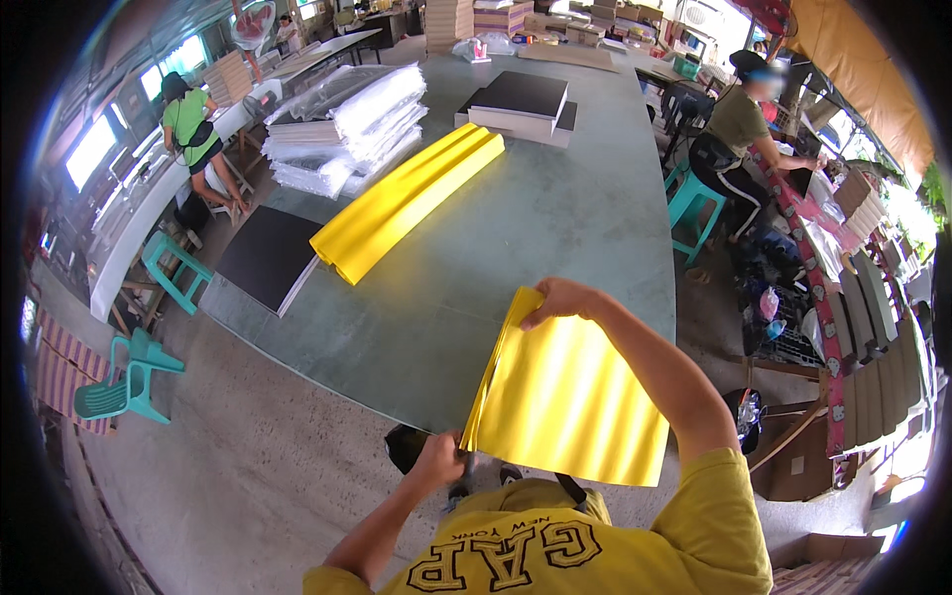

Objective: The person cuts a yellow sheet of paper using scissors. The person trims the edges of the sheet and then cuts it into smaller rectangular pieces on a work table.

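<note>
A stack of yellow sheets (580,397), wavy and apparently several layers thick along its left edge, hangs over the near edge of the grey-green table (575,218). My right hand (563,300) is closed on its upper left corner, thumb on the near face. Lower down, my left hand (436,463) is closed at the bottom left corner of the same sheets. A small dark shape shows beside that fist, too unclear to name. Farther off on the table lies a long, curled bundle of yellow sheets (416,198), apart from both hands.
A black-topped block of boards (268,258) lies at the table's left edge. Plastic-wrapped stacks (347,129) and black-covered boards (521,94) stand farther back. Green plastic chairs (129,382) are on the left floor. One person (188,129) works at left, another (734,139) at right.
</note>
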{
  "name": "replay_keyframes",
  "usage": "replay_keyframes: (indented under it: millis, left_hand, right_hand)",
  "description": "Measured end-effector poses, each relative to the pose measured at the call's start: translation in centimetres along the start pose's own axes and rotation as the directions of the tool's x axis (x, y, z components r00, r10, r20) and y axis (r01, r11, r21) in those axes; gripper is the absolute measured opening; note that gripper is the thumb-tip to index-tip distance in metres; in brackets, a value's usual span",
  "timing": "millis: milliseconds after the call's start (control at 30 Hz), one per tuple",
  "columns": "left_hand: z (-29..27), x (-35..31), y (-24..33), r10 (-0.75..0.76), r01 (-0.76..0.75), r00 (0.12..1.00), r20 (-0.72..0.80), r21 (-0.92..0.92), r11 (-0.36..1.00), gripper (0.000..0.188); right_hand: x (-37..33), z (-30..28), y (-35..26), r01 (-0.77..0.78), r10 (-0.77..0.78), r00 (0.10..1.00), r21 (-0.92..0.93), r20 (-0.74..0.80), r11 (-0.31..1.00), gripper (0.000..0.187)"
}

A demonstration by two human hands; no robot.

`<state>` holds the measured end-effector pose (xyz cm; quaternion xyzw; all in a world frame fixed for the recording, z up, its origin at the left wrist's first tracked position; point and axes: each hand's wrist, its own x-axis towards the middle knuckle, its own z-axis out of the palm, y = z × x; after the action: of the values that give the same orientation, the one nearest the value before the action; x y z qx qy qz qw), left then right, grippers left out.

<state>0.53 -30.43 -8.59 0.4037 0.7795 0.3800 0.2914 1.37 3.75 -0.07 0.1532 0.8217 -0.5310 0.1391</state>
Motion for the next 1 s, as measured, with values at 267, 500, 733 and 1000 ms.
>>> replay_keyframes:
  millis: [267,500,733,1000]
  left_hand:
    - [-0.6,4.1,2.4,-0.021,0.020,0.996,0.082,0.017,1.000,0.023]
    - [-1.3,6.7,0.8,0.047,-0.053,0.988,0.148,0.038,0.998,0.023]
    - [-1.0,8.8,1.2,-0.013,0.015,0.974,0.228,-0.007,1.000,0.023]
    - [-1.9,9.6,2.1,-0.052,0.066,0.955,0.292,-0.040,0.997,0.030]
  right_hand:
    - [-1.0,-2.8,-0.3,-0.022,0.022,1.000,0.103,-0.001,0.994,0.036]
    - [-0.5,-4.3,-0.2,-0.074,0.075,0.997,0.095,-0.012,0.993,0.037]
    - [-0.4,-5.6,0.0,-0.148,0.152,0.987,0.075,-0.048,0.986,0.039]
    - [0.4,-6.0,1.3,-0.146,0.150,0.989,0.145,-0.015,0.979,0.043]
